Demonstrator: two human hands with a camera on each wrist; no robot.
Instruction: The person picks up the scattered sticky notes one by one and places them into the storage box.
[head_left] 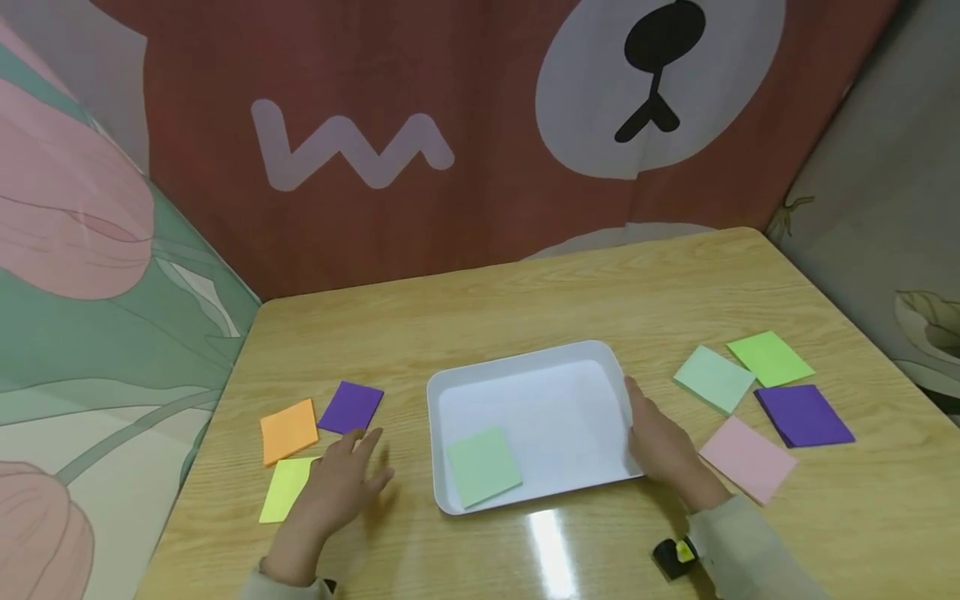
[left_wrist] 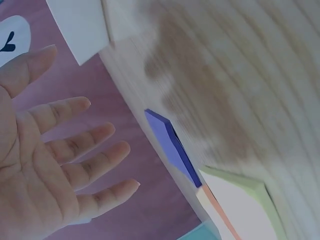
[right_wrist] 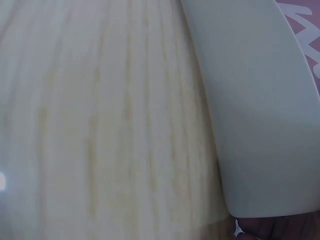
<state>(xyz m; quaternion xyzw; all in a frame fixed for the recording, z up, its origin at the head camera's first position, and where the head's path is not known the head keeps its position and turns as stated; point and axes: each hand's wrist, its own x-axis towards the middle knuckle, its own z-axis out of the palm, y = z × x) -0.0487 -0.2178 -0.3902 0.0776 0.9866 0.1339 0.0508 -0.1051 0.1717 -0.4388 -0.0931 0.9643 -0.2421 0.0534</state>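
Observation:
A white rectangular tray (head_left: 540,450) lies on the wooden table, with a pale green sticky-note pad (head_left: 483,467) in its left front corner. My right hand (head_left: 663,442) rests against the tray's right side, fingers along the outer wall; no thumb shows inside the rim. In the right wrist view, only a dark bit of that hand shows beyond the tray's end. My left hand (head_left: 341,483) hovers left of the tray, fingers spread and holding nothing. Near it lie a purple pad (head_left: 351,407), an orange pad (head_left: 289,431) and a yellow pad (head_left: 285,490), which the hand partly covers.
To the right of the tray lie a mint pad (head_left: 714,379), a lime green pad (head_left: 770,358), another purple pad (head_left: 804,415) and a pink pad (head_left: 748,458). A small black-and-yellow object (head_left: 673,557) is by the right sleeve. Printed curtains (head_left: 480,217) stand behind the table.

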